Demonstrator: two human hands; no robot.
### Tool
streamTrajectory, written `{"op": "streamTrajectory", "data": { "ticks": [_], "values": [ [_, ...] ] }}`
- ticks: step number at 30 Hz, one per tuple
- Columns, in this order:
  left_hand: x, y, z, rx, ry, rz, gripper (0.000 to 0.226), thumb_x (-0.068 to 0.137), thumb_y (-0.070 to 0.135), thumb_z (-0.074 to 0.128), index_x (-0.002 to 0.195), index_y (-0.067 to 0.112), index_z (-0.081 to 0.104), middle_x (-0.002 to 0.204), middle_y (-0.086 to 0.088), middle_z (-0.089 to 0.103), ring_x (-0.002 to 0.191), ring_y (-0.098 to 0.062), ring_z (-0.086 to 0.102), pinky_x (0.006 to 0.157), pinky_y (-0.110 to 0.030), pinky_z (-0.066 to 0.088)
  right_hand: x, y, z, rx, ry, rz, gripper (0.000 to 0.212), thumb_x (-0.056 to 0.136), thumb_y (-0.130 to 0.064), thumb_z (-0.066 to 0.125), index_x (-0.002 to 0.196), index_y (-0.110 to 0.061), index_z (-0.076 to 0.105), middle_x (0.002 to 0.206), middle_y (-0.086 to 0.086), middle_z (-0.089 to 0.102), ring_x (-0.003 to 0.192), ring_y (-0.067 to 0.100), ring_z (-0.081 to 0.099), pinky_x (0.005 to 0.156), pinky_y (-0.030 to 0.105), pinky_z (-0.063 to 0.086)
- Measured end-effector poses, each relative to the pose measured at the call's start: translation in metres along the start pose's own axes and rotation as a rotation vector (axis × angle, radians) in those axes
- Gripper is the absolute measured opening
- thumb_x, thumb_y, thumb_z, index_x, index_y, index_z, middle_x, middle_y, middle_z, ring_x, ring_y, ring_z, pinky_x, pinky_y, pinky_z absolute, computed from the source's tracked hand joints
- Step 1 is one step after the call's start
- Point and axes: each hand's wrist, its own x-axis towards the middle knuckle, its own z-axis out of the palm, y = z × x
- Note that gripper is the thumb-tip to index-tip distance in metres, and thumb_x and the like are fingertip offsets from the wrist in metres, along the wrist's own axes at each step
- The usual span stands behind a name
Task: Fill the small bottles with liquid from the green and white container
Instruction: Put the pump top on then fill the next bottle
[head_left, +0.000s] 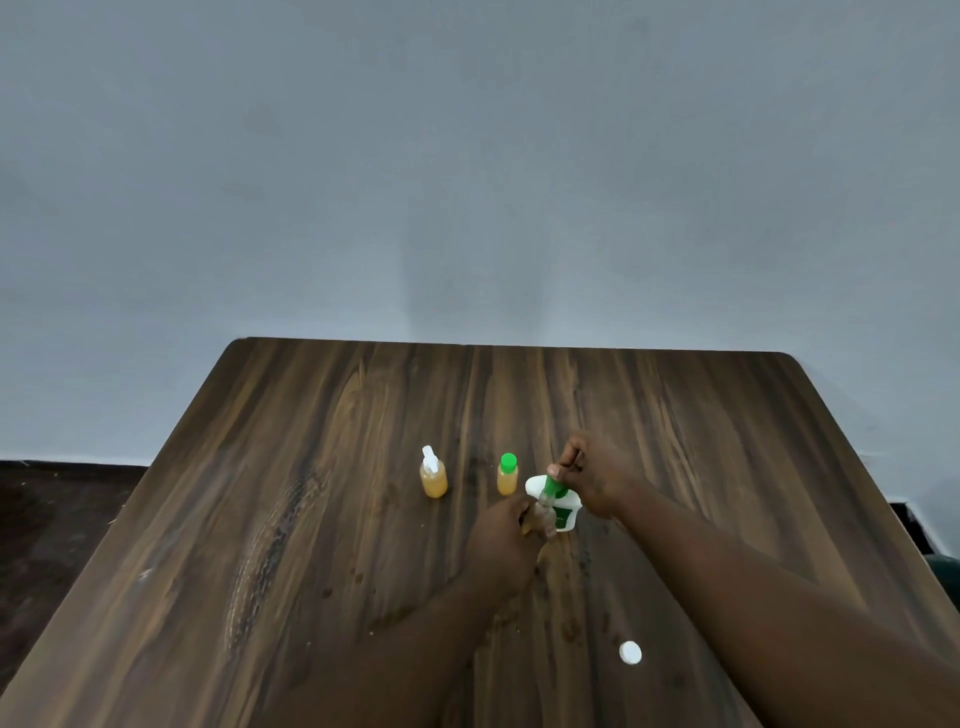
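My left hand (506, 540) grips a small clear bottle (542, 506) that tilts to the right just above the wooden table (337, 519). My right hand (597, 480) pinches a green cap (554, 486) at that bottle's mouth. The green and white container (566, 514) is directly behind them, partly hidden, with no cap visible on it. Further left stand two small bottles of orange-yellow liquid: one with a white spray top (432, 477) and one with a green cap (507, 475).
A loose round white cap (630, 652) lies on the table near my right forearm. Dark drip marks spot the wood around the bottles. A grey wall stands behind the table's far edge, and dark floor shows at the left.
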Motion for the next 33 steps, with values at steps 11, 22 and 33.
{"op": "streamTrajectory", "data": {
  "ticks": [11, 22, 33],
  "values": [
    [0.0, 0.003, -0.002, 0.034, -0.019, -0.002, 0.02, 0.091, 0.017, 0.068, 0.081, 0.032, 0.061, 0.073, 0.023, 0.063, 0.08, 0.024, 0.054, 0.067, 0.0, 0.038, 0.0, -0.001, -0.002, -0.066, 0.002, -0.013, 0.02, 0.088, -0.03, 0.072, 0.081, -0.018, 0.057, 0.081, -0.004, 0.062, 0.075, 0.012, 0.053, 0.057, 0.024, 0.038],
    [0.001, 0.002, 0.0, 0.02, -0.013, -0.015, 0.017, 0.092, 0.014, 0.068, 0.082, 0.028, 0.063, 0.074, 0.024, 0.065, 0.084, 0.022, 0.055, 0.069, 0.001, 0.038, 0.003, -0.004, -0.003, -0.07, -0.008, -0.005, 0.023, 0.088, -0.03, 0.072, 0.076, -0.021, 0.055, 0.082, -0.004, 0.065, 0.078, 0.014, 0.056, 0.063, 0.028, 0.042],
    [0.003, 0.001, 0.001, 0.01, 0.003, -0.01, 0.006, 0.092, 0.018, 0.066, 0.087, 0.021, 0.068, 0.077, 0.018, 0.064, 0.081, 0.019, 0.055, 0.066, -0.002, 0.039, 0.005, -0.005, -0.005, -0.082, -0.003, -0.013, 0.023, 0.087, -0.032, 0.073, 0.076, -0.022, 0.055, 0.081, -0.006, 0.064, 0.077, 0.012, 0.056, 0.065, 0.029, 0.044]
  ]
}}
